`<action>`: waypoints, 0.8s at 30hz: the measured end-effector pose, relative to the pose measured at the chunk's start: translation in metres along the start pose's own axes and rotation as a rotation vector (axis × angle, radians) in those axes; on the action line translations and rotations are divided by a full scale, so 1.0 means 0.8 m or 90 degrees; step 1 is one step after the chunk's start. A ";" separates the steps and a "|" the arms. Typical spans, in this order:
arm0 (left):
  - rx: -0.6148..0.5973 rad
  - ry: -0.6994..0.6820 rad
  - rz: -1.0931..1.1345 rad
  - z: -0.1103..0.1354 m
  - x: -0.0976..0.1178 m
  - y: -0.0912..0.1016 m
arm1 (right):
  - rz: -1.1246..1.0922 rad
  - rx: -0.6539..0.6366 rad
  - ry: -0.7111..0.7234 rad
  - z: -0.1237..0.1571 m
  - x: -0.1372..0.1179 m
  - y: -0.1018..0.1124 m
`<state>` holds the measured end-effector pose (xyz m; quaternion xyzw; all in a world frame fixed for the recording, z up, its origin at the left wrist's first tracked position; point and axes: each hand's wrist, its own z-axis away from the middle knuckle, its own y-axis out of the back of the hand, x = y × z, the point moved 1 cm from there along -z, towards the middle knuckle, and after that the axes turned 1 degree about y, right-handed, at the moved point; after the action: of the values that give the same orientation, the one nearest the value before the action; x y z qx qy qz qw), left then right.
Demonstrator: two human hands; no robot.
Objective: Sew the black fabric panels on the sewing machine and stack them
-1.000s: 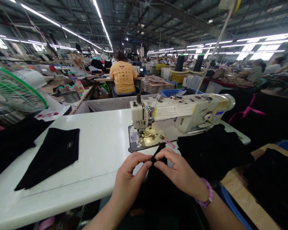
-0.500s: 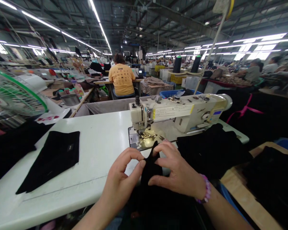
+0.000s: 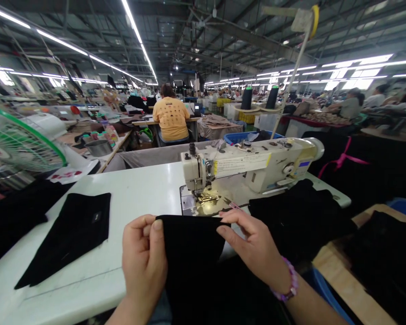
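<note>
A black fabric piece hangs in front of the sewing machine, its top edge stretched level between both hands. My left hand pinches the left end of that edge between thumb and curled fingers. At the other end my right hand, with a purple bead bracelet at the wrist, has its thumb and fingers closed on the right corner. Just beyond the cloth stands the sewing machine, its presser foot and needle plate behind the held edge. Pink-handled scissors lie on the machine bed near my right fingers.
Another black piece with a small label lies flat on the white table. Black cloth is piled right of the machine. A green-rimmed fan stands at left. Ahead, a person in a yellow shirt sits facing away.
My hands have moved apart, the left one leftward, drawing the bunched black fabric out into a straight edge. The scissors by my right hand now show.
</note>
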<state>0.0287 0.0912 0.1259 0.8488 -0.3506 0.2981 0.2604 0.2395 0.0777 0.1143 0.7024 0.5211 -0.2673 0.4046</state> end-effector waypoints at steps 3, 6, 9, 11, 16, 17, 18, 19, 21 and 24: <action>-0.016 0.020 0.009 -0.002 -0.003 0.003 | -0.013 0.025 -0.050 0.001 0.006 -0.005; -0.020 0.042 0.024 -0.002 -0.005 0.005 | -0.033 0.035 -0.070 0.000 0.009 -0.008; -0.027 0.054 0.030 0.001 -0.004 0.005 | -0.067 0.041 -0.089 -0.002 0.010 -0.011; -0.033 0.059 0.028 0.002 -0.003 0.006 | -0.088 0.048 -0.096 -0.003 0.010 -0.012; -0.087 0.029 -0.043 -0.003 -0.011 0.015 | -0.078 0.093 -0.068 -0.004 0.010 -0.009; -0.109 0.002 -0.086 -0.005 -0.012 0.018 | -0.049 0.105 -0.047 -0.004 0.011 -0.007; -0.127 -0.035 -0.132 -0.009 -0.011 0.020 | -0.012 0.114 -0.020 -0.003 0.011 -0.006; -0.137 -0.082 -0.169 -0.012 -0.010 0.021 | 0.027 0.117 0.011 -0.003 0.011 -0.006; -0.174 -0.192 -0.181 -0.017 -0.002 0.021 | 0.089 0.102 0.069 -0.003 0.010 -0.007; -0.364 -0.320 -0.071 -0.020 0.016 0.008 | 0.117 0.052 0.129 -0.002 0.007 -0.012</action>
<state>0.0261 0.0918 0.1471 0.8065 -0.4255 -0.0439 0.4080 0.2319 0.0837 0.1078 0.7865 0.4815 -0.1773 0.3438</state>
